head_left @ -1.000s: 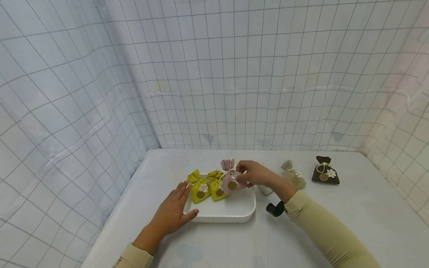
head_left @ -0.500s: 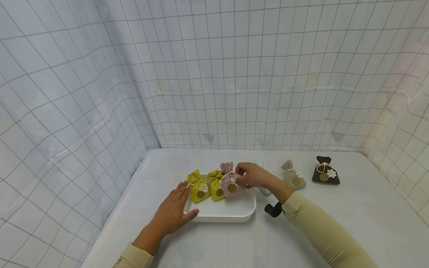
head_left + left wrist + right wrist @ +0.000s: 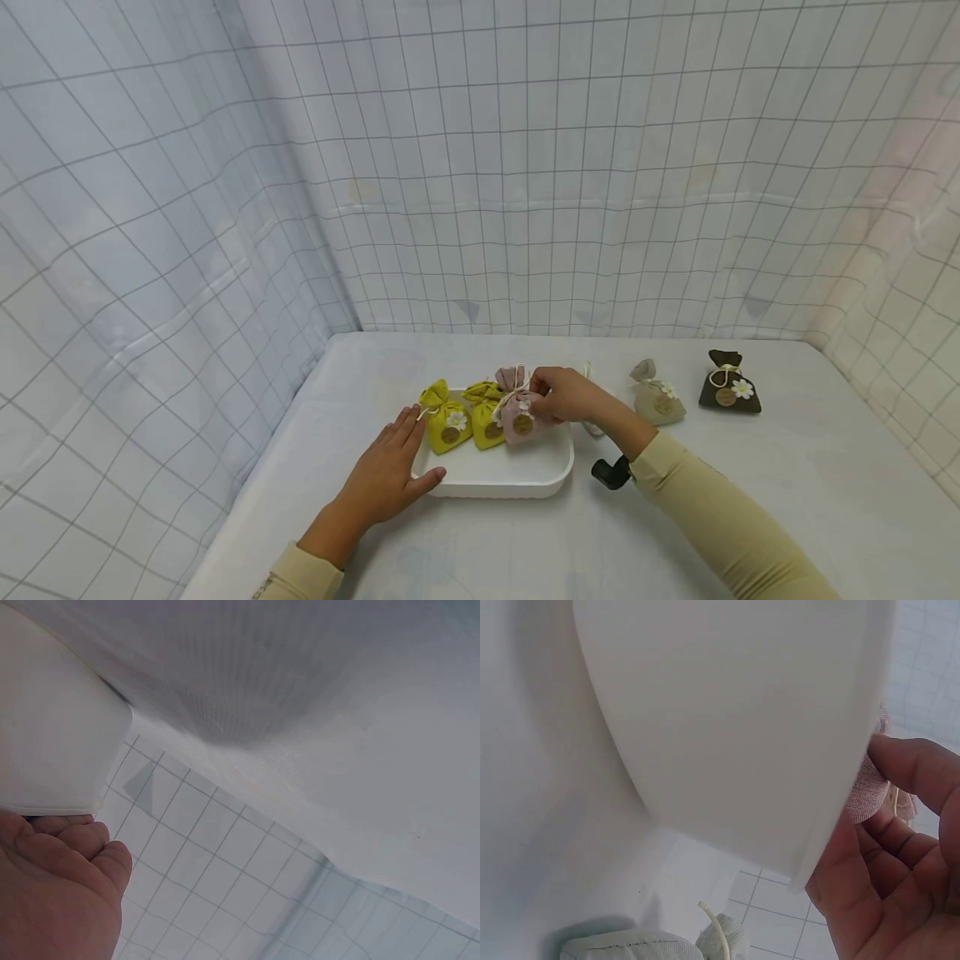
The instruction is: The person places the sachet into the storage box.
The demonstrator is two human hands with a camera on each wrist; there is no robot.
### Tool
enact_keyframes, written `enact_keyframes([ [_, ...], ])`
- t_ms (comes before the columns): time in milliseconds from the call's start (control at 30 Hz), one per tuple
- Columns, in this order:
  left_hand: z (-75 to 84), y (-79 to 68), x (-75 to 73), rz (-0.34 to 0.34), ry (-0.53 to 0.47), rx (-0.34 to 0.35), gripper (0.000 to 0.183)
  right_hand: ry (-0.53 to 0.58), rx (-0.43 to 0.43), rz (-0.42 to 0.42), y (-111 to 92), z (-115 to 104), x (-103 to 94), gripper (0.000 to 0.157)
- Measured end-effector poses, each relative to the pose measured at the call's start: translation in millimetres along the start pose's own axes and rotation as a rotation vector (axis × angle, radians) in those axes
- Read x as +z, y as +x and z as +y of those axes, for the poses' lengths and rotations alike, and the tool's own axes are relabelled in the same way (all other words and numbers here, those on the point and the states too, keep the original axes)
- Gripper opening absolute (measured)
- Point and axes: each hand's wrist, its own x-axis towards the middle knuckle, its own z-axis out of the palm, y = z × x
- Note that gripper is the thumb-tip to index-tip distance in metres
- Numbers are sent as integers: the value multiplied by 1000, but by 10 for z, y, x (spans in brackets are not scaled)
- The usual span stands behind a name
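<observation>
My right hand (image 3: 567,395) pinches a pink drawstring pouch (image 3: 516,422) by its right side, over the right part of a white tray (image 3: 491,473). To its left, two yellow pouches (image 3: 450,427) with white flowers and round brown tags stand in the tray. The pink one partly covers the nearer yellow pouch (image 3: 486,427). My left hand (image 3: 384,477) rests on the tray's left rim, fingers straight and thumb apart. In the right wrist view, fingers (image 3: 919,769) hold the pink cloth (image 3: 864,796) beside the tray wall (image 3: 735,712).
A beige pouch (image 3: 658,403) and a dark brown pouch (image 3: 729,390) sit on the table to the right. Another pale pouch (image 3: 592,428) is mostly hidden behind my right hand. A black wrist-worn device (image 3: 611,473) hangs under my right wrist. Gridded white cloth (image 3: 525,167) walls the table.
My right hand has lowered the pink pouch slightly, and the pouch now hangs a little straighter. The left hand and the yellow pouches stay in place.
</observation>
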Motion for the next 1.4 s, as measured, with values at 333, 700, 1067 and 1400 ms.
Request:
enact_keyframes([
  [333, -8, 15, 4, -13, 9, -2, 90, -39, -36, 46, 21, 34, 33, 15],
  [700, -4, 18, 2, -10, 0, -3, 89, -169, -61, 87, 4, 37, 51, 18],
  [1067, -7, 13, 10, -7, 2, -3, 89, -62, -56, 45, -42, 109, -43, 19],
  [1400, -13, 10, -6, 3, -11, 3, 88, 7, 27, 79, -207, 258, -377, 33],
])
